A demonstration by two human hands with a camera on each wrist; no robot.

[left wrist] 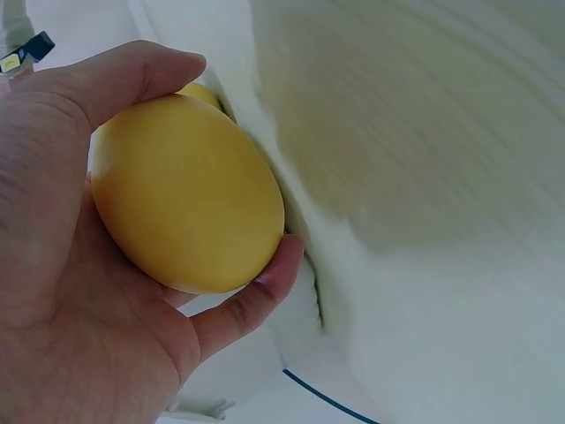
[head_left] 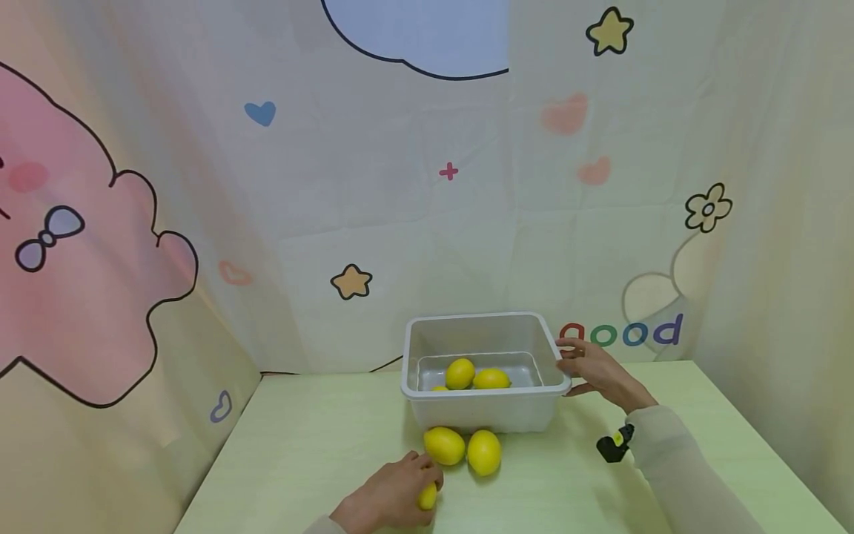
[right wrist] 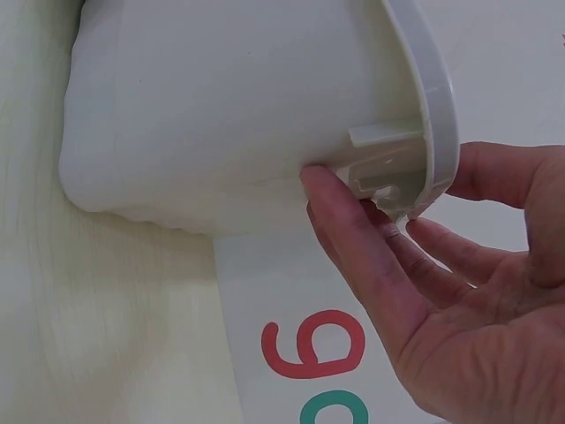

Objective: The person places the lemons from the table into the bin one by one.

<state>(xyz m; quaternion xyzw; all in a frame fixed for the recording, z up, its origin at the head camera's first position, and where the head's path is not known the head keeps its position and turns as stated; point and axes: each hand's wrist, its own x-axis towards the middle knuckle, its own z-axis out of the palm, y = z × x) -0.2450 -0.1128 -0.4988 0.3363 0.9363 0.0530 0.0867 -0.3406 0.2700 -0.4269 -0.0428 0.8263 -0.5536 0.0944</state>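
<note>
Yellow shows between the fingers of the left hand [head_left: 398,491], which grasps a lemon [head_left: 428,497] at the near side of the pale table [head_left: 280,460]; the left wrist view sets the fruit's long axis roughly ten to four. Just beyond the fingers, toward one o'clock, a loose lemon [head_left: 444,446] also lies ten to four. The pale grey bin [head_left: 487,412] stands at one o'clock from this hand, beyond that loose lemon, its long side running nine to three, with three lemons [head_left: 460,373] visible inside. Before it, at the hand's two o'clock, another loose lemon [head_left: 484,453] points twelve to six; the left hand is nearer both. The right hand [head_left: 597,372] grips the bin's rim at three o'clock.
</note>
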